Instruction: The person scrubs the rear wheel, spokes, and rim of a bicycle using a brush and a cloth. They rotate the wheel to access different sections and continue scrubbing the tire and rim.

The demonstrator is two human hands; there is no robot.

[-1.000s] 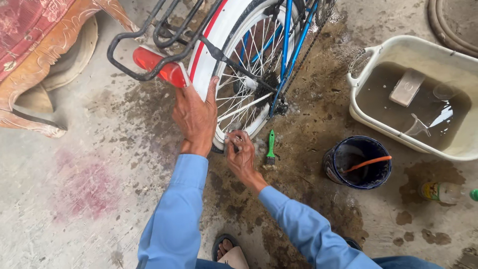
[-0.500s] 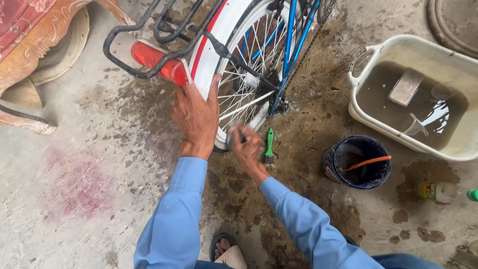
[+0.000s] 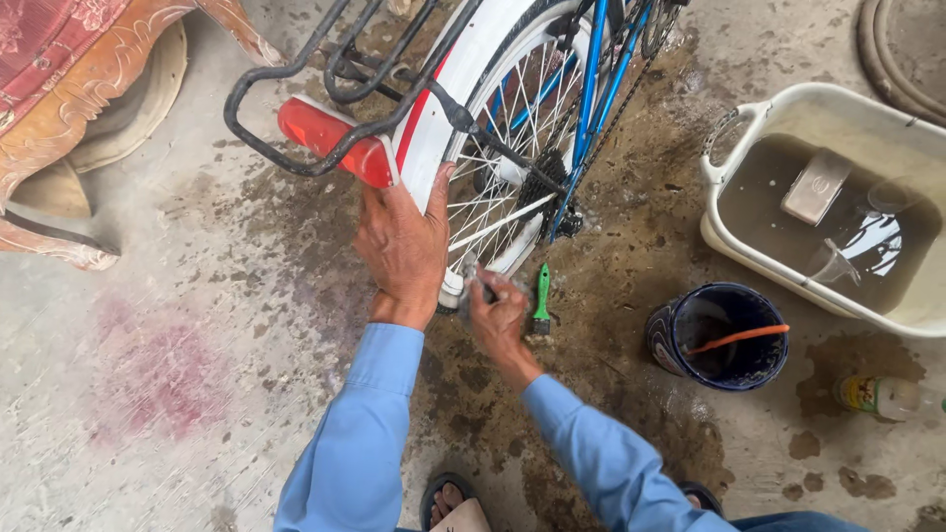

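A bicycle stands before me with its rear wheel close, a white mudguard over it and a red reflector on the black rear rack. My left hand grips the mudguard and tyre at the wheel's lower back edge. My right hand is closed around a small grey tool pressed against the bottom of the tyre. Both arms wear light blue sleeves.
A green-handled brush lies on the wet, stained concrete right of my right hand. A dark bucket with an orange stick stands further right, beside a white tub of murky water. A bottle lies at the right. Carved red furniture is at top left.
The view has shifted slightly. My right hand has moved a little up and left, closer to the tyre beside my left hand. My left hand keeps its grip on the mudguard.
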